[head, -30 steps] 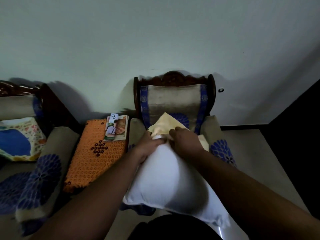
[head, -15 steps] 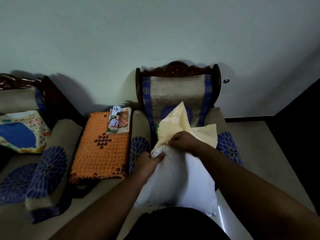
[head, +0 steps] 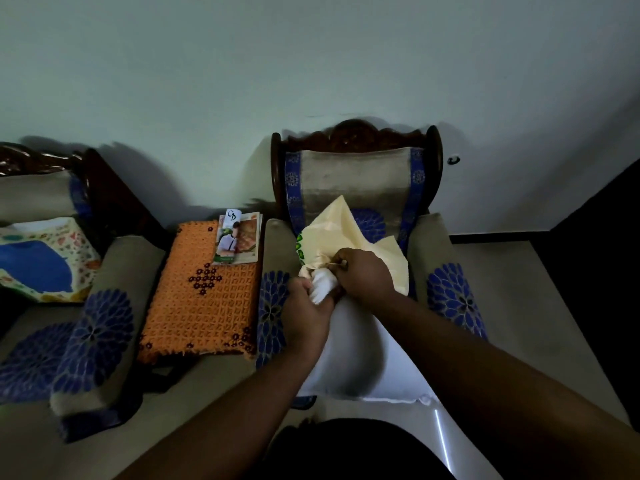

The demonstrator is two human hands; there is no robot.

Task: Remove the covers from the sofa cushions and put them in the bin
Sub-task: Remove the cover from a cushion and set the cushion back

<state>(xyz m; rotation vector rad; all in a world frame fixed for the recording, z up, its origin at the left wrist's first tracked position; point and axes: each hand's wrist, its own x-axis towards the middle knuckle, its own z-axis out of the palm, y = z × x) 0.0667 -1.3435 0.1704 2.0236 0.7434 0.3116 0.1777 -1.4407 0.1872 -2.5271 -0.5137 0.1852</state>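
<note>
Since a moment ago we have peeled the cream cushion cover (head: pixel 349 230) almost clear of the white cushion insert (head: pixel 360 351) on the armchair (head: pixel 356 178). Left hand (head: pixel 306 311) grips the insert's corner; right hand (head: pixel 363 277) pinches the cover. Binning remains; no bin shows, and another covered cushion (head: pixel 41 259) waits at left.

A single wide-angle view, worn on the person's head, looks forward and down over both forearms to an armchair (head: pixel 356 188) set against the wall (head: pixel 311 64) straight ahead. The hands are close below the lens (edges bow with the lens). At the left edge a sofa (head: pixel 38 202) shows in part; the floor (head: pixel 519 289) runs off right.
</note>
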